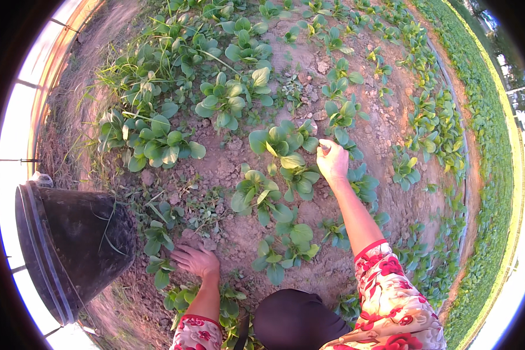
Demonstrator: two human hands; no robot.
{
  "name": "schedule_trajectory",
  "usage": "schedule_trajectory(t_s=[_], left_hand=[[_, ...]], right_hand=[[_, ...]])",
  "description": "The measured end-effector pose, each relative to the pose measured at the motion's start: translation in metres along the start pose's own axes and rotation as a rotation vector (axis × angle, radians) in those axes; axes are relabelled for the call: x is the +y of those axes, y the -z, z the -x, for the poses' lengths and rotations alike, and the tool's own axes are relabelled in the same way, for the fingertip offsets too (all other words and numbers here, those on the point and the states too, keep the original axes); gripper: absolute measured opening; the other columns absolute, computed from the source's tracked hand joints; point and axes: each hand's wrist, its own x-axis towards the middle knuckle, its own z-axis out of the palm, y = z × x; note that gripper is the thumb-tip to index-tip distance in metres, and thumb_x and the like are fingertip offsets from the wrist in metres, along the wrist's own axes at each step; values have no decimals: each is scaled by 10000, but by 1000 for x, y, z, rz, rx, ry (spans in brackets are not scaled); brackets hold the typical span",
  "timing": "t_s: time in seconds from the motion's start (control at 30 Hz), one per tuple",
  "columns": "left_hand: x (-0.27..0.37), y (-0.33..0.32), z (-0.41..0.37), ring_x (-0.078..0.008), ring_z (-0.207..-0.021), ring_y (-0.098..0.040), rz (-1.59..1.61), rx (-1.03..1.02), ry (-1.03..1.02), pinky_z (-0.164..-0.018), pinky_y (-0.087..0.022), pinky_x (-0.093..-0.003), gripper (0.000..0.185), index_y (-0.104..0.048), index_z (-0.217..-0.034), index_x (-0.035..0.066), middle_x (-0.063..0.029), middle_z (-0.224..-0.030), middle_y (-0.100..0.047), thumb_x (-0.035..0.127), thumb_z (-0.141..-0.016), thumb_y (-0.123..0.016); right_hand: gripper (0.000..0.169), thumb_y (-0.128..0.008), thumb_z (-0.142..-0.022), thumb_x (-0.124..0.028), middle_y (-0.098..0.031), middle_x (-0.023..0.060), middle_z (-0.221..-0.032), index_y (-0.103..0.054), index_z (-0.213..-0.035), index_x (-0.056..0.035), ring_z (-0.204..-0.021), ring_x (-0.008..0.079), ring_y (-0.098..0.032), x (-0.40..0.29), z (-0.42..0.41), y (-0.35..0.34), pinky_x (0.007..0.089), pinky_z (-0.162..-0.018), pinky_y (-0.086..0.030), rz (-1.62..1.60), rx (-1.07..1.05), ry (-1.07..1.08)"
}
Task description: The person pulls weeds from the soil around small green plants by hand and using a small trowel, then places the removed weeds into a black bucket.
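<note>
My right hand (332, 161) is closed around the dark handle of a tool (325, 149), just right of a leafy green plant (280, 142); the tool's working end cannot be made out. Spread flat on the brown soil (227, 218), my left hand (199, 261) rests palm down with nothing in it. A small leafy seedling (157, 236) grows just up and left of its fingers. Between my hands stand more broad-leaved plants (256, 190). Pulled or wilted weeds (205, 212) lie above my left hand.
A black plastic bucket (78, 245) lies tilted at the left. My dark-clad knee (293, 319) is at the bottom middle. Rows of leafy plants (437, 127) run along the right, beside a thin pipe or hose (465, 175). Tall grass (157, 57) grows at the upper left.
</note>
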Motion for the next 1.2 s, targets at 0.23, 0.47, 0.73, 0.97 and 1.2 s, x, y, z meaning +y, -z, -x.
schedule_trajectory(t_s=[0.23,0.47,0.73,0.97,1.2], left_hand=[[1,3,0,-444,-1399,-110,-21,-15,11,-1099,-154,-569,758,-228,-1419,-69,-305,-1488,-154,422,-900,-481],[5,0,2,-449,-1395,-116,10,0,-4,-1105,-142,-565,757,-228,-1417,-73,-308,-1485,-154,421,-901,-482],[2,0,1,-456,-1390,-120,-7,3,-11,-1107,-131,-567,741,-225,-1415,-78,-319,-1478,-156,418,-915,-453],[1,-4,1,-448,-1392,-124,-29,25,-10,-1106,-142,-563,737,-230,-1417,-68,-305,-1482,-163,427,-917,-449],[-2,-5,-1,-444,-1392,-128,-19,34,3,-1102,-147,-572,752,-229,-1419,-61,-306,-1481,-163,448,-915,-457]], right_hand=[[183,-645,-765,-127,-662,175,-769,-696,-934,-77,-740,347,-656,-21,9,20,394,-677,-524,-77,-88,120],[178,-639,-738,-96,-685,165,-798,-704,-891,-33,-783,280,-683,-22,-15,8,344,-725,-518,-210,-82,-82],[124,-659,-732,-109,-596,71,-620,-654,-778,5,-598,131,-549,5,-19,-25,320,-618,-453,-417,-78,-273],[226,-633,-726,-121,-690,176,-813,-726,-923,-59,-811,321,-676,-36,-44,-57,382,-772,-514,-379,49,-280],[260,-634,-747,-125,-689,198,-890,-709,-984,-50,-878,317,-673,-43,-65,-62,389,-792,-517,-318,-12,-204]])
